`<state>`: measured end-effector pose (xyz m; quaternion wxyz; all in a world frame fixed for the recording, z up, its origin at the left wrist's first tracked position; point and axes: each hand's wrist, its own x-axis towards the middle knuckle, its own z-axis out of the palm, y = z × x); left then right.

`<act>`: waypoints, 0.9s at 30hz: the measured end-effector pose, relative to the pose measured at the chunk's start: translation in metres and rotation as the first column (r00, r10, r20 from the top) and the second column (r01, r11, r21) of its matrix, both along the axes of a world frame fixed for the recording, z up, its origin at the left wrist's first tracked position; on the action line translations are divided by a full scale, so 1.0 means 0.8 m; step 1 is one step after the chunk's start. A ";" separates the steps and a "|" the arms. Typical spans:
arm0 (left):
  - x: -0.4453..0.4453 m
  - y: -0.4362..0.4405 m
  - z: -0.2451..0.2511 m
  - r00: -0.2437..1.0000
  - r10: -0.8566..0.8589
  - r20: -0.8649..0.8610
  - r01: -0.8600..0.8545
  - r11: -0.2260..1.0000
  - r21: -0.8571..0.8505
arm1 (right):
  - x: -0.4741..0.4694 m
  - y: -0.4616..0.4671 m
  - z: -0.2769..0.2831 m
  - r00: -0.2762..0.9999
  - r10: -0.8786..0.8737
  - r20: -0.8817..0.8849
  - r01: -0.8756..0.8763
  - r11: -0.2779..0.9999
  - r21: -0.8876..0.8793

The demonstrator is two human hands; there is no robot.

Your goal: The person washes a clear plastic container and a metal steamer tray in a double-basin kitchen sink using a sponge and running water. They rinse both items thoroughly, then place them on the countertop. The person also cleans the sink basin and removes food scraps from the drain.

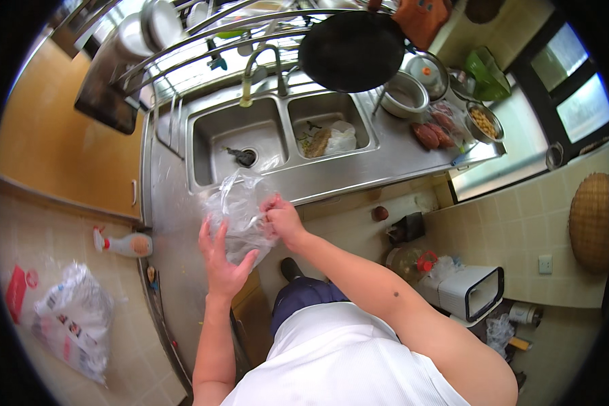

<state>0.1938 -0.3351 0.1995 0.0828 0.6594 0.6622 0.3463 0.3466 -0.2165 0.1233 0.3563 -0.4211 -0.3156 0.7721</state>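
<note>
A clear, crumpled plastic bag [241, 210] is in front of me, over the steel counter's front edge by the left sink basin. The fingers of my right hand [285, 221] are closed on the bag's right side. My left hand [227, 261] is at its lower left, with thumb and fingers spread against or close beside the film. Just beyond the bag lies the left sink basin [208, 142], where a dark wet clump [242, 156] sits at the drain. The right basin [325, 104] holds green scraps, a brownish piece [318, 143] and a whitish plastic bag [341, 138].
Above the basins hang a faucet [246, 83] and a black pan [352, 53]. Right of them are a pot [406, 96], reddish tubers [429, 136] and a bowl of yellowish pieces [483, 123]. A spray bottle [129, 245] is at left; a white bin [462, 292] at lower right.
</note>
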 end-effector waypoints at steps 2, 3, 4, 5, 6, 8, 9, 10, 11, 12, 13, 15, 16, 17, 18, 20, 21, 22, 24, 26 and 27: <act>0.021 0.044 -0.016 0.991 0.004 -0.137 -0.005 1.000 -0.007 | 0.051 0.023 0.001 0.966 0.004 -0.259 -0.035 0.993 -0.115; 0.035 0.067 -0.026 0.983 -0.091 0.157 0.107 0.990 -0.095 | 0.079 0.031 0.003 0.944 -0.010 -0.330 -0.058 0.979 -0.194; 0.053 0.094 -0.036 0.889 -0.126 0.441 0.226 0.957 -0.182 | 0.108 0.037 0.006 0.856 0.028 -0.517 -0.127 0.979 -0.157; 0.073 0.108 -0.041 0.741 -0.132 0.658 0.350 0.913 -0.210 | 0.131 0.042 0.009 0.804 -0.001 -0.595 -0.138 0.972 -0.189; 0.092 0.123 -0.047 0.684 -0.125 0.719 0.426 0.869 -0.253 | 0.152 0.043 0.010 0.790 -0.055 -0.610 -0.136 0.956 -0.261; 0.145 0.149 -0.056 0.626 -0.238 0.742 0.575 0.784 -0.234 | 0.183 0.059 0.007 0.771 -0.117 -0.626 -0.105 0.946 -0.306; 0.166 0.163 -0.059 0.709 -0.217 0.671 0.529 0.793 -0.302 | 0.200 0.070 0.002 0.890 -0.122 -0.438 -0.026 0.948 -0.317; 0.184 0.179 -0.063 0.792 -0.269 0.548 0.497 0.805 -0.324 | 0.217 0.079 -0.005 0.959 -0.089 -0.270 0.012 0.962 -0.273; 0.198 0.192 -0.066 0.846 -0.324 0.423 0.472 0.824 -0.312 | 0.236 0.088 -0.015 0.995 -0.056 -0.082 0.034 0.967 -0.251; 0.215 0.201 -0.070 0.859 -0.255 0.444 0.418 0.850 -0.321 | 0.258 0.097 -0.026 0.980 -0.091 0.175 0.112 0.987 -0.116; 0.227 0.213 -0.072 0.876 -0.173 0.451 0.362 0.852 -0.377 | 0.281 0.103 -0.037 0.960 -0.140 0.242 0.150 0.988 -0.022; 0.246 0.235 -0.073 0.871 -0.035 0.489 0.277 0.858 -0.432 | 0.328 0.116 -0.053 0.933 -0.277 0.230 0.280 0.960 0.020; 0.250 0.245 -0.070 0.875 -0.094 0.474 0.281 0.896 -0.342 | 0.348 0.122 -0.057 0.925 -0.354 0.139 0.361 0.932 -0.022; 0.252 0.254 -0.066 0.886 -0.117 0.448 0.271 0.916 -0.296 | 0.368 0.126 -0.059 0.881 -0.399 0.254 0.413 0.911 -0.001; 0.255 0.260 -0.061 0.895 -0.143 0.422 0.264 0.933 -0.243 | 0.383 0.133 -0.059 0.859 -0.450 0.245 0.460 0.888 0.017; 0.261 0.268 -0.051 0.907 -0.165 0.386 0.273 0.930 -0.244 | 0.398 0.143 -0.053 0.844 -0.511 0.165 0.509 0.859 0.055; 0.266 0.272 -0.048 0.906 -0.214 0.364 0.301 0.932 -0.202 | 0.401 0.145 -0.049 0.844 -0.529 0.094 0.521 0.848 0.096; 0.272 0.277 -0.047 0.882 -0.206 0.424 0.328 0.914 -0.239 | 0.401 0.147 -0.044 0.834 -0.552 -0.014 0.546 0.821 0.164; 0.285 0.283 -0.047 0.814 -0.234 0.532 0.405 0.885 -0.230 | 0.399 0.146 -0.036 0.884 -0.457 0.097 0.414 0.862 0.293; 0.297 0.289 -0.050 0.822 -0.314 0.475 0.442 0.878 -0.183 | 0.401 0.142 -0.027 0.940 -0.262 0.217 0.208 0.948 0.243; 0.304 0.293 -0.054 0.793 -0.391 0.468 0.512 0.843 -0.163 | 0.411 0.141 -0.024 0.960 -0.136 0.246 0.111 0.987 0.115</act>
